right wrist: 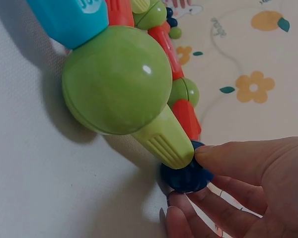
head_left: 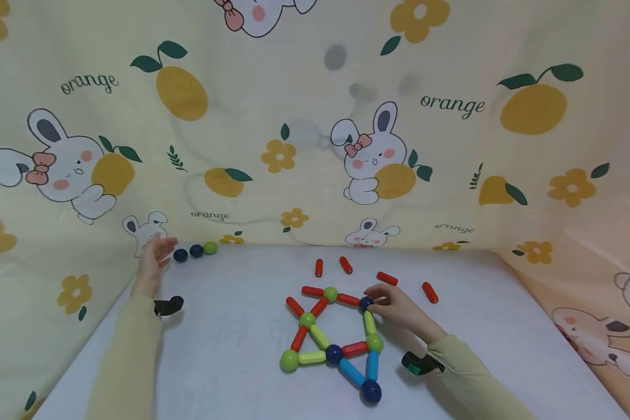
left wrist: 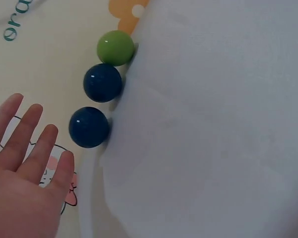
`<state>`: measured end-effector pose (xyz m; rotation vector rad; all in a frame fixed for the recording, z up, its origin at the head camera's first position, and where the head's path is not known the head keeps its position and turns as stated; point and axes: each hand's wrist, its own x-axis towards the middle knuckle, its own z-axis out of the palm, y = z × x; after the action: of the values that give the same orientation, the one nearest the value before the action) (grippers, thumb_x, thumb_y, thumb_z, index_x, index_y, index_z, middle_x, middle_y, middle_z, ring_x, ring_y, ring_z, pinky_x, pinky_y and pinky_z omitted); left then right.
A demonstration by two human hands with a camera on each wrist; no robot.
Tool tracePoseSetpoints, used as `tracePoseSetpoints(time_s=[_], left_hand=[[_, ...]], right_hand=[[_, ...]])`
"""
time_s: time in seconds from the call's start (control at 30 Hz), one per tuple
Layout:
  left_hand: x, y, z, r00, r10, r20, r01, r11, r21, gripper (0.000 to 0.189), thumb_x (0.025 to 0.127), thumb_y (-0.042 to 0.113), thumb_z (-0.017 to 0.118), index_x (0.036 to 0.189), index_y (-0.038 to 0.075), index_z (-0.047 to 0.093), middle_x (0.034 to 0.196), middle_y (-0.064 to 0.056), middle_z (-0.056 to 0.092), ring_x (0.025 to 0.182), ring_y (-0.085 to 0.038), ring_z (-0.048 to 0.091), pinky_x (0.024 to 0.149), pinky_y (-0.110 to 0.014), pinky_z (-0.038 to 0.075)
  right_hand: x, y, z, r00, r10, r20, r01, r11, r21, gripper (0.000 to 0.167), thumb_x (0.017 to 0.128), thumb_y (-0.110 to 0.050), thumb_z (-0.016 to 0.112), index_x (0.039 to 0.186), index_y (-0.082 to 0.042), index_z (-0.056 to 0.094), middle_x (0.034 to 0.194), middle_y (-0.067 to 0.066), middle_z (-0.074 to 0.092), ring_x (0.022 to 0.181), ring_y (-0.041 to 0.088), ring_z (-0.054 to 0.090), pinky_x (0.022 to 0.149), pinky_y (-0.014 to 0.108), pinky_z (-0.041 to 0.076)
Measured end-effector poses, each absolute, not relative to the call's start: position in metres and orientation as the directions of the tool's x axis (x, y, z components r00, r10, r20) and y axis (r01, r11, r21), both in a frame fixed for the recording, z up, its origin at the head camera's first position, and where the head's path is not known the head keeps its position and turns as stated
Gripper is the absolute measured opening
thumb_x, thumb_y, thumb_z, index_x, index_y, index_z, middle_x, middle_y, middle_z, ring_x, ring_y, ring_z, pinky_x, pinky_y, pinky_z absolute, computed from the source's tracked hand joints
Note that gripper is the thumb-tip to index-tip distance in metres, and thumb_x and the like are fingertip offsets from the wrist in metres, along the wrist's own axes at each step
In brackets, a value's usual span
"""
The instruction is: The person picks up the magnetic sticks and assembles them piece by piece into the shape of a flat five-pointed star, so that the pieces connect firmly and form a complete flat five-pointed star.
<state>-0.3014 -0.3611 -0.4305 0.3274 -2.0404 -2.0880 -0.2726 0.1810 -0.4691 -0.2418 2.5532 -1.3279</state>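
In the head view, my right hand (head_left: pixel 401 307) pinches a dark blue ball (right wrist: pixel 185 179) at the top right corner of a flat figure of balls and rods. A red rod (head_left: pixel 348 300) and a yellow-green rod (right wrist: pixel 166 139) meet that ball. The yellow-green rod runs to a green ball (right wrist: pixel 118 79), where a blue rod (head_left: pixel 372 366) and another red rod also join. My left hand (head_left: pixel 153 265) is at the far left with its fingers extended, holding nothing. Beside it stand two dark blue balls (left wrist: pixel 89 127) and a green ball (left wrist: pixel 115 48) in a row.
Several loose red rods, among them one (head_left: pixel 430 292) at the right, lie behind the figure on the white table (head_left: pixel 220 350). A patterned cloth (head_left: pixel 304 192) hangs along the back and sides. The figure's lowest dark blue ball (head_left: pixel 371 391) points toward the near edge.
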Motion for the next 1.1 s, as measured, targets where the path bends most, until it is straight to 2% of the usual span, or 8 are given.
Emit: tracePoseSetpoints(time_s=[0.03,0.23,0.5,0.67,0.9,1.1], left_hand=[[-0.302,-0.362,-0.431,-0.953,-0.301,-0.021,-0.017,-0.016,1.000,0.069,0.097,0.060,0.030,0.132,0.004,0.051,0.148,-0.016,0.036,0.138,-0.032,0.026,0.113,-0.049,0.016],[-0.307,-0.364,-0.437,-0.951,-0.306,-0.049,-0.046,-0.017,0.999,0.081,0.096,0.064,0.024,0.143,-0.001,0.038,0.151,-0.014,0.033,0.140,-0.028,0.024,0.113,-0.048,0.014],[-0.316,-0.374,-0.449,-0.955,-0.289,-0.061,-0.048,-0.050,0.998,0.078,0.096,0.064,0.022,0.140,0.002,0.043,0.153,-0.016,0.027,0.142,-0.031,0.018,0.113,-0.050,0.010],[-0.319,-0.376,-0.454,-0.956,-0.284,-0.079,-0.069,-0.046,0.997,0.082,0.095,0.065,0.020,0.144,0.002,0.037,0.154,-0.014,0.025,0.142,-0.029,0.016,0.113,-0.050,0.009],[-0.319,-0.372,-0.457,-0.945,-0.314,-0.092,-0.091,-0.018,0.996,0.079,0.094,0.067,0.024,0.138,0.006,0.047,0.149,-0.011,0.037,0.138,-0.030,0.024,0.111,-0.050,0.016],[-0.321,-0.373,-0.462,-0.959,-0.266,-0.096,-0.116,0.061,0.991,0.081,0.097,0.063,0.014,0.142,0.000,0.040,0.146,-0.017,0.034,0.132,-0.033,0.026,0.106,-0.047,0.022]], right_hand=[[-0.272,0.180,-0.469,-0.954,-0.261,-0.145,-0.032,0.571,-0.820,0.033,0.089,-0.010,0.068,0.120,-0.005,0.060,0.113,0.005,0.061,0.103,0.025,0.057,0.086,0.040,0.052],[-0.272,0.179,-0.469,-0.954,-0.268,-0.134,-0.046,0.572,-0.819,0.033,0.089,-0.009,0.068,0.121,-0.005,0.060,0.114,0.006,0.061,0.102,0.024,0.058,0.086,0.040,0.052],[-0.272,0.178,-0.470,-0.953,-0.267,-0.140,-0.040,0.573,-0.819,0.032,0.089,-0.010,0.068,0.120,-0.005,0.061,0.113,0.005,0.061,0.102,0.024,0.058,0.086,0.040,0.052],[-0.271,0.178,-0.469,-0.954,-0.266,-0.141,-0.041,0.579,-0.815,0.032,0.089,-0.010,0.068,0.120,-0.005,0.061,0.113,0.004,0.062,0.101,0.024,0.058,0.086,0.040,0.052],[-0.269,0.177,-0.466,-0.954,-0.262,-0.145,-0.035,0.581,-0.813,0.031,0.089,-0.008,0.067,0.120,-0.005,0.061,0.112,0.006,0.061,0.102,0.026,0.058,0.087,0.040,0.052],[-0.270,0.178,-0.467,-0.953,-0.267,-0.141,-0.040,0.575,-0.817,0.031,0.089,-0.008,0.067,0.120,-0.005,0.061,0.112,0.005,0.062,0.102,0.025,0.058,0.087,0.041,0.052]])
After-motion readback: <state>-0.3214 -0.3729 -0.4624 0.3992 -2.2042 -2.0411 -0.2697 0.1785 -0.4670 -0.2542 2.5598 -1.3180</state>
